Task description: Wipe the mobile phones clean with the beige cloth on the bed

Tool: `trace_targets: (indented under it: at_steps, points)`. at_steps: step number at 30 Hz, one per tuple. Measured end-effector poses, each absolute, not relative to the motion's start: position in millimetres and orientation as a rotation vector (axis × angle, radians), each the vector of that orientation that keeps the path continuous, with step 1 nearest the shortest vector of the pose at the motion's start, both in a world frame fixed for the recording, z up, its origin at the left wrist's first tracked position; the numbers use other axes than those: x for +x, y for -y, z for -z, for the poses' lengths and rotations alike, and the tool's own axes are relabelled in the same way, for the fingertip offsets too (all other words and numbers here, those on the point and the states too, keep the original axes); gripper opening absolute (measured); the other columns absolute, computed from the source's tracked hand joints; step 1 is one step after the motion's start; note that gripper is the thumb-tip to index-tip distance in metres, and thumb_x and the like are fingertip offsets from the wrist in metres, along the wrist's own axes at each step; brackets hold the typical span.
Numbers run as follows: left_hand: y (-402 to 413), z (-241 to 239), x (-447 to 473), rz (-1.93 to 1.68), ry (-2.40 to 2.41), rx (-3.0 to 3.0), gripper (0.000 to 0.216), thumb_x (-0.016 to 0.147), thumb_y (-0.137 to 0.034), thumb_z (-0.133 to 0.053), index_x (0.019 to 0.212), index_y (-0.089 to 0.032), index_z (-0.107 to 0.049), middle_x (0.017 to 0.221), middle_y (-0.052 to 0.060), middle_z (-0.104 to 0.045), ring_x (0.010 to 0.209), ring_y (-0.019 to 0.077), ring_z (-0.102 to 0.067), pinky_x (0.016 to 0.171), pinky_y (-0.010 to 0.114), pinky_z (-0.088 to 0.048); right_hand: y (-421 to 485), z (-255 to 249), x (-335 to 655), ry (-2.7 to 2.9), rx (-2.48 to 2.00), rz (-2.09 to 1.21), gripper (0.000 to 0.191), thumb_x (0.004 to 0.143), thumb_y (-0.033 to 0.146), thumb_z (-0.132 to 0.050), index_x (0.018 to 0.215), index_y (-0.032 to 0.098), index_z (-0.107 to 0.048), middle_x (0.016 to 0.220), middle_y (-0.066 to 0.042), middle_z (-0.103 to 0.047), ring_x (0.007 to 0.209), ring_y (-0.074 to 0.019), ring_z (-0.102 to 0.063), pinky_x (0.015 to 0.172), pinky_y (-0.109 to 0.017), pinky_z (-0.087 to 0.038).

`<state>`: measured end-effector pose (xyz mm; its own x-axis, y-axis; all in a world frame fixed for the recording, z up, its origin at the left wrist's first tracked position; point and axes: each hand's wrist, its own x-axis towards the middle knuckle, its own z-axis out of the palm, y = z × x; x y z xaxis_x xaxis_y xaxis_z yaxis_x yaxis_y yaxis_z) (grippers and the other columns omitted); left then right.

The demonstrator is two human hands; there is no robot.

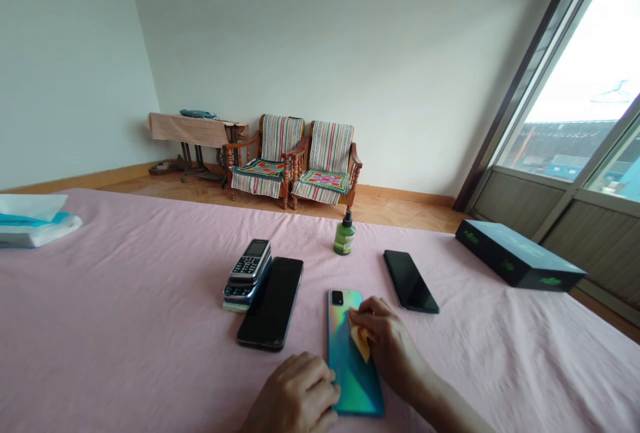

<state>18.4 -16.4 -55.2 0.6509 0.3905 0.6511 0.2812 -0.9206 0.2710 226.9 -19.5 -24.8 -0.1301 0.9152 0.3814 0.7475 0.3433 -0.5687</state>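
Observation:
A smartphone [350, 386] with a shiny blue-green back lies face down on the pink cloth, its camera block at the far left corner. My left hand [297, 393] is closed with curled fingers, and the fingertips press on the phone's lower left edge. In my right hand [393, 340] a small yellow cloth [360, 340] is pinched and held against the upper right part of the phone's back. Left of it lies a black smartphone [273, 303], screen up, beside a stack of phones with a keypad phone [253, 261] on top.
Another black smartphone [411, 281] lies to the right. A green spray bottle [344, 236] stands upright behind the phones. At the right is a black box [520, 256], and at the far left a tissue pack [37, 223]. Two wooden chairs [325, 153] stand beyond the pink-covered surface [125, 326].

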Motion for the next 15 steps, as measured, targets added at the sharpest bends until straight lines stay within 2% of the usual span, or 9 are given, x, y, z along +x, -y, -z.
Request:
trace_targets:
  at_steps: [6,9,15]
  points:
    - [17.2,58.2,19.7,-1.062,-0.589,2.727,0.008,0.077,-0.014,-0.064,0.080,-0.021,-0.061,0.082,0.000,-0.062,0.073,0.0152,-0.057,0.063,0.020,-0.046,59.5,31.1,224.6,1.994,-1.390,-0.412,0.034,0.079,0.001,-0.047,0.089,0.023,-0.070,0.085,-0.006,-0.057,0.079,-0.0176,-0.055,0.064,-0.024,-0.046]
    - [21.7,47.0,17.6,-1.041,-0.580,2.711,0.009,0.078,-0.012,-0.063,0.082,-0.020,-0.062,0.082,0.001,-0.062,0.074,0.0151,-0.057,0.065,0.021,-0.048,39.6,26.0,228.2,1.959,-1.414,-0.359,0.039,0.077,-0.003,-0.043,0.086,0.022,-0.071,0.083,-0.006,-0.057,0.079,-0.0172,-0.055,0.066,-0.025,-0.045]
    - [30.4,25.4,12.4,-0.872,-0.676,2.668,0.018,0.078,-0.007,-0.063,0.091,-0.020,-0.064,0.092,0.003,-0.064,0.085,0.0172,-0.059,0.078,0.025,-0.050,-24.7,16.0,236.0,1.926,-1.459,-0.263,0.034,0.074,-0.004,-0.046,0.075,0.016,-0.073,0.080,-0.007,-0.059,0.080,-0.0190,-0.055,0.070,-0.028,-0.042]
